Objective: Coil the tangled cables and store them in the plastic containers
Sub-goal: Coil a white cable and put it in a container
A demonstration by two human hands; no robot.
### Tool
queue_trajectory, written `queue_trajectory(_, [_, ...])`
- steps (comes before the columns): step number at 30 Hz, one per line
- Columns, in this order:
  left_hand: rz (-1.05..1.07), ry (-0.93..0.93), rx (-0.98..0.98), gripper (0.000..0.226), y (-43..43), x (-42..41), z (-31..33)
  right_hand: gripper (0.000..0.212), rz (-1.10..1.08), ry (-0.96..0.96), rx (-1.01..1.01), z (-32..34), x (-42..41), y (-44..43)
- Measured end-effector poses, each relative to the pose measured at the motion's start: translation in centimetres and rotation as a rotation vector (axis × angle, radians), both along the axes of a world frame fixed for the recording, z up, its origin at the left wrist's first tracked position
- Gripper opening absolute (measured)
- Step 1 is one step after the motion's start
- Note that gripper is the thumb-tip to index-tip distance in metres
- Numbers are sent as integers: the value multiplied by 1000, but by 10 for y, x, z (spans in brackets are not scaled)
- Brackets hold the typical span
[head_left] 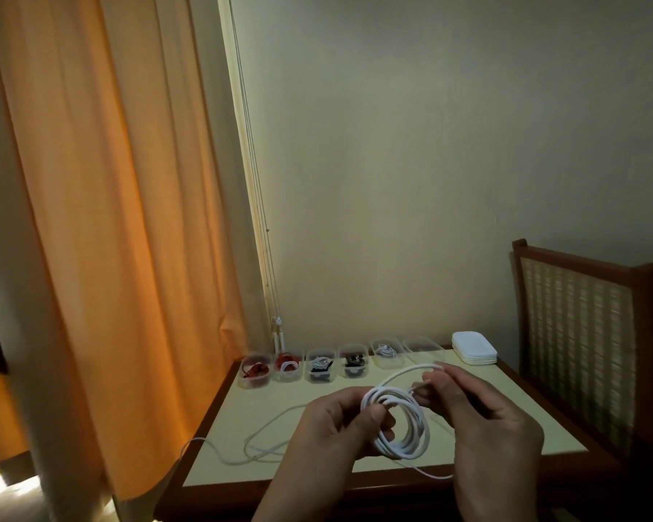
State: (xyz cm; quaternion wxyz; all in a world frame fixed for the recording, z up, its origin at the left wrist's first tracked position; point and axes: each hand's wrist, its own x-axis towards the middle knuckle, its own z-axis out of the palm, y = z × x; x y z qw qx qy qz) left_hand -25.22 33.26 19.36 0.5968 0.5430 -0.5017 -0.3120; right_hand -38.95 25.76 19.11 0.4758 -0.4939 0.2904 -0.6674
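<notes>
White cable point(419, 444) is coiled above the table point(242, 401). Our left hand point(332, 423) pinches the loops so they cannot spring apart. Our right hand point(483, 416) seems to pinch the free strand, guiding another turn. Containers point(255, 382) wait behind.

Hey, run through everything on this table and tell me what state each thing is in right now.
White cable coil: partly wound, held by both hands.
Left hand: grips the coil.
Right hand: pinches the outer loop.
Loose cable: uncoiled on the table.
Containers: lidless, five holding cables, the rightmost looks empty.
Lids: stacked beside the row.
</notes>
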Motion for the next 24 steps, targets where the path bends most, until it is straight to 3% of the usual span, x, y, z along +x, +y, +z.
queue_trajectory(2, [-26, 18, 1, 17, 1, 0, 0, 16, 41, -37, 42, 3, -2, 0])
queue_trajectory(5, [-55, 100, -14, 24, 0, 1, 0, 14, 267, -87, 181, 5, -6, -5])
queue_trajectory(9, [-59, 183, -37, 30, -3, 4, 0, 27, 482, -33, 274, 2, -5, -7])
queue_trajectory(14, [-58, 188, -42, 28, -4, 6, -5, 21, 586, 117, 183, 4, -7, -1])
queue_trajectory(17, [-25, 208, -57, 31, -6, 6, -5, 19, 639, 135, 230, 4, -4, 3])
queue_trajectory(21, [51, 187, -83, 14, -8, 6, -5, 32, 592, 189, 220, 4, -1, 5])
queue_trajectory(23, [84, 173, -96, 13, -7, 5, -4, 13, 629, 306, 104, 7, -3, 11])
queue_trajectory(24, [95, 165, -105, 13, -6, 4, -4, 14, 635, 362, 43, 6, -3, 13])
